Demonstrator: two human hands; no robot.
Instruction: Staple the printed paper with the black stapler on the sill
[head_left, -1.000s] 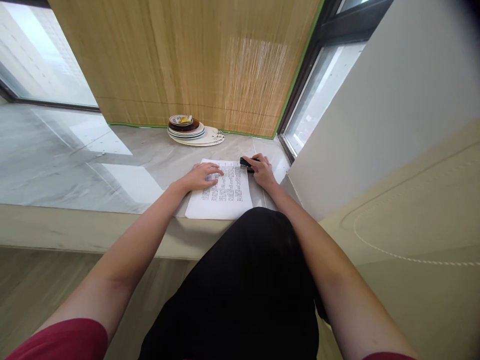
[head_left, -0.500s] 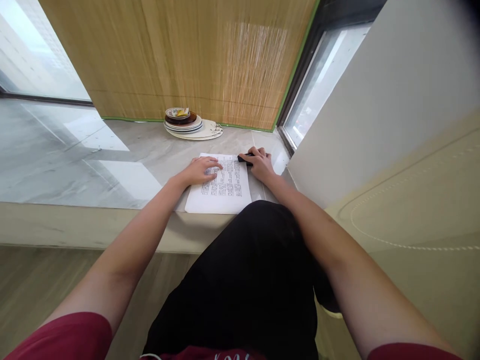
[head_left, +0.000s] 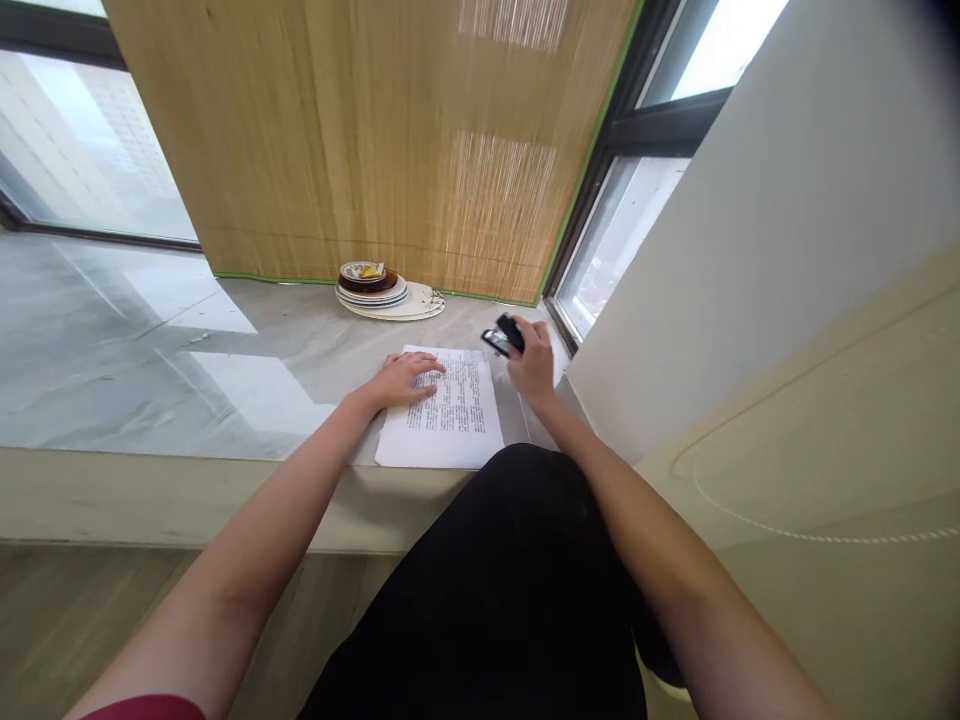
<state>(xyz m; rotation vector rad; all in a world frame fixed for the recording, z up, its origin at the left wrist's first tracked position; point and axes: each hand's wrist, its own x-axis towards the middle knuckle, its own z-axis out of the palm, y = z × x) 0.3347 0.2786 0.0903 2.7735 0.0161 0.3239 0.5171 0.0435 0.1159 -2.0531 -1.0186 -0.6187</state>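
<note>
Printed white paper sheets (head_left: 457, 440) lie on the marble sill near its front edge. Across their upper left part my left hand (head_left: 409, 380) rests flat, fingers spread apart. My right hand (head_left: 534, 357) grips a black stapler (head_left: 504, 336), held up beside the top right corner of the paper. The stapler is tilted, its jaws apart toward the left, and slightly blurred. My fingers hide its rear end.
A stack of plates (head_left: 375, 293), with a small yellow item on top, stands at the back of the marble sill (head_left: 292, 340). Behind it hangs a bamboo blind (head_left: 337, 130). A white wall (head_left: 675, 300) bounds the right side, with a beaded cord (head_left: 787, 535).
My right hand has lifted the stapler off the paper's top right corner, and its jaws now show apart. My left hand stays on the paper. The view has tilted upward.
</note>
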